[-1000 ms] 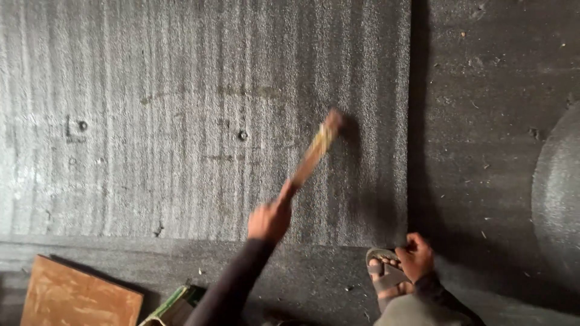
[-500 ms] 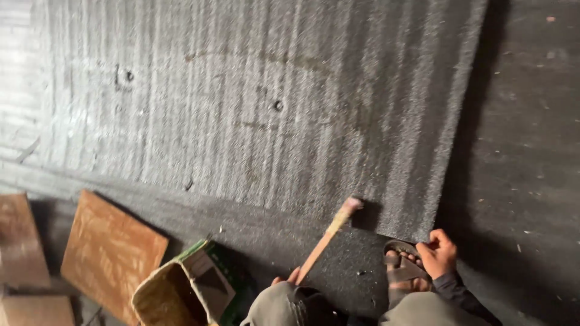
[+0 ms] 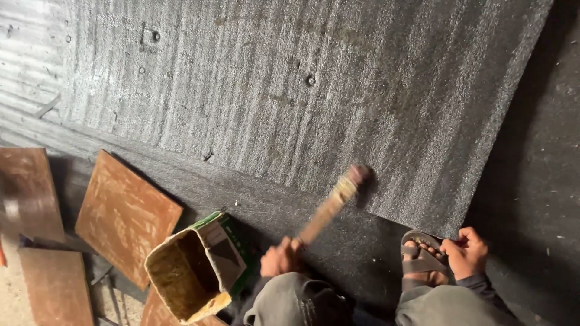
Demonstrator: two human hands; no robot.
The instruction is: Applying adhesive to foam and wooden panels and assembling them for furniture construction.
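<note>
My left hand [image 3: 281, 258] grips the lower end of a wooden-handled brush [image 3: 331, 205]. Its blurred head touches the near edge of a large grey ribbed sheet [image 3: 290, 90] lying on the floor. My right hand [image 3: 465, 252] rests on my sandalled foot [image 3: 421, 259], fingers curled over the toes. Both knees in grey trousers fill the bottom edge.
An open cardboard box [image 3: 193, 265], tipped on its side, lies just left of my left hand. Brown square boards [image 3: 124, 214] lie on the floor at the lower left. Dark matting [image 3: 531, 181] extends to the right of the sheet.
The view has swung left and down, bringing the boards and box into sight. The brush has swept from the sheet's middle back to its near edge. My right hand stays on the foot.
</note>
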